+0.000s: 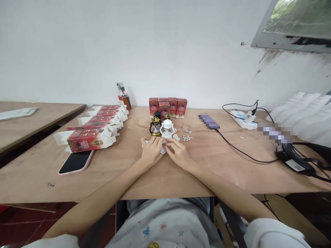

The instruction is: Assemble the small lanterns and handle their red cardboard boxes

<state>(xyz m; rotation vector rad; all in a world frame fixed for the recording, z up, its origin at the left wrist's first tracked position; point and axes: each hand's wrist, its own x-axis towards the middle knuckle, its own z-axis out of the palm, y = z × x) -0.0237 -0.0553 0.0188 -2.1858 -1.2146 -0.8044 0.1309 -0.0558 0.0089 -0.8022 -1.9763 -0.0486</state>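
My left hand (153, 148) and my right hand (179, 155) meet at the middle of the table. Both are closed around a small white piece (163, 150) that looks like a mini lantern, mostly hidden by the fingers. A dark spot shows on it between my fingertips. Just beyond stand a white mini lantern (167, 128) and a black-and-gold mini lantern (155, 127), with further dark lanterns behind. Right of them lie several button cells (187, 138), a cluster of thin wire pieces (185, 127) and small white bits (176, 136).
Several red boxes (181, 108) stand at the back. Open red boxes (85, 139) lie in a row at left, by a phone (76, 162). A bottle (124, 98) stands by the wall. At right are another phone (209, 121), a power strip (243, 119), cables and a black device (294, 159).
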